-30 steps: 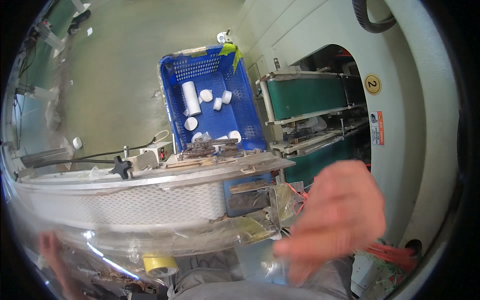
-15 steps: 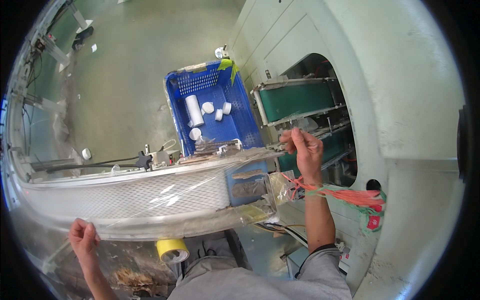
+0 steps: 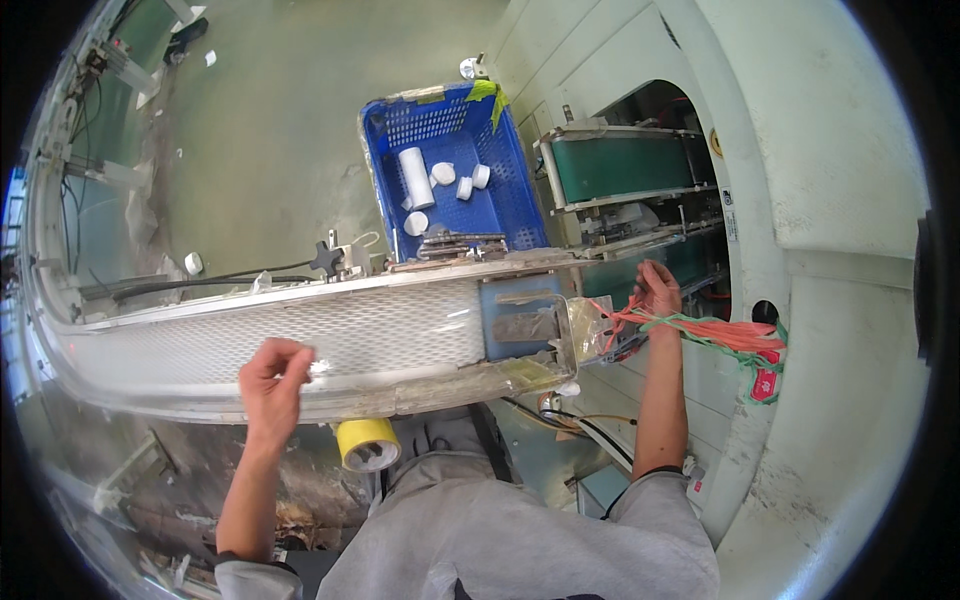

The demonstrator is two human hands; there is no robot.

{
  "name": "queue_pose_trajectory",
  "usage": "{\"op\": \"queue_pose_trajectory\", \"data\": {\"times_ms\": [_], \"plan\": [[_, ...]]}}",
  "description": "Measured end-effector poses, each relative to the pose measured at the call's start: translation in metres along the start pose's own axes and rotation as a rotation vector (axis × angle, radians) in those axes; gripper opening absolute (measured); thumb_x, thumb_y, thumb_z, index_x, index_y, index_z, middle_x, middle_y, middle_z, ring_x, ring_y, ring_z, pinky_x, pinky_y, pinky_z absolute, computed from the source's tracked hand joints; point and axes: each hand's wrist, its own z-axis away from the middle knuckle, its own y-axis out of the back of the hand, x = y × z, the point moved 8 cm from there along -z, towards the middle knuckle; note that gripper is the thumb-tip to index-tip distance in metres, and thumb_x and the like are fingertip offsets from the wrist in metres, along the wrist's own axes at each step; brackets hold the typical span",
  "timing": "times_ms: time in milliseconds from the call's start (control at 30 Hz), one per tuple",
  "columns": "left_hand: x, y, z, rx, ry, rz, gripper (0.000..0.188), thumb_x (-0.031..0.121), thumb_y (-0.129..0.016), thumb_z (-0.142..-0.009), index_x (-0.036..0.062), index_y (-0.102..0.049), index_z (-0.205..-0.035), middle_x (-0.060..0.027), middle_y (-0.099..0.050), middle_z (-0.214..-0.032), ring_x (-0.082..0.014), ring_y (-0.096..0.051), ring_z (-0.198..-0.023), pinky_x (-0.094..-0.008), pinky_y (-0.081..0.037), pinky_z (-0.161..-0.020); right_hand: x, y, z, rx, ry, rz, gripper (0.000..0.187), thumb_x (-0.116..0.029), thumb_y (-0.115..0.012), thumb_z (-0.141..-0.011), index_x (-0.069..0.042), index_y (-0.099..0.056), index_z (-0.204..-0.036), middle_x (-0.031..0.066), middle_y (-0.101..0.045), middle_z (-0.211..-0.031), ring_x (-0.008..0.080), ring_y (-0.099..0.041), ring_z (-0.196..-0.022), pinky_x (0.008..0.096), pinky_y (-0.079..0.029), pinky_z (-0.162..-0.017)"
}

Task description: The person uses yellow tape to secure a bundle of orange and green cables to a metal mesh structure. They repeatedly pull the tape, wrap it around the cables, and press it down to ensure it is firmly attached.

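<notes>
My left hand hovers over the front part of the white mesh conveyor belt, thumb and forefinger pinched together. A small shiny piece of clear plastic film shows at those fingertips. My right hand is raised at the conveyor's right end, in front of the machine opening. Its fingers are closed together, and what they hold, if anything, cannot be made out. Red and green plastic strings run behind or beside the right wrist to the machine wall.
A blue plastic crate with white rolls stands beyond the conveyor. Green belts sit inside the pale machine housing at the right. A yellow tape roll hangs at the conveyor's near edge. A black knob projects at its far rail.
My left hand has moved right and up, over the belt. My right hand has drawn slightly down and right. The clear film stretched across the belt between them no longer shows stretched.
</notes>
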Motion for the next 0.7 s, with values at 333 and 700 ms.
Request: {"op": "queue_pose_trajectory", "data": {"times_ms": [333,700], "plan": [[0.01,-0.095,-0.031,-0.168,-0.201,-0.277,0.01,0.012,-0.073,-0.08,0.0039,-0.07,-0.085,-0.007,-0.068,-0.071,-0.0111,-0.061,-0.061,-0.0241,-0.047,-0.055,0.039,0.094,-0.037,0.218,-0.009,0.082,0.017,-0.024,-0.071,-0.086,-0.013,-0.067,-0.099,-0.0055,-0.063,-0.086,0.0042,-0.057,-0.077,0.0212,-0.047,-0.064],[0.028,-0.107,-0.043,-0.063,-0.585,-0.392,0.01,0.002,-0.072,-0.08,0.0016,-0.07,-0.09,-0.0065,-0.069,-0.08,-0.0097,-0.061,-0.065,-0.0211,-0.048,-0.058,0.021,0.075,-0.061,0.266,0.151,0.043,0.023,-0.023,-0.068,-0.088,-0.008,-0.065,-0.106,-0.0021,-0.063,-0.09,0.0066,-0.058,-0.081,0.0215,-0.048,-0.072]]}}
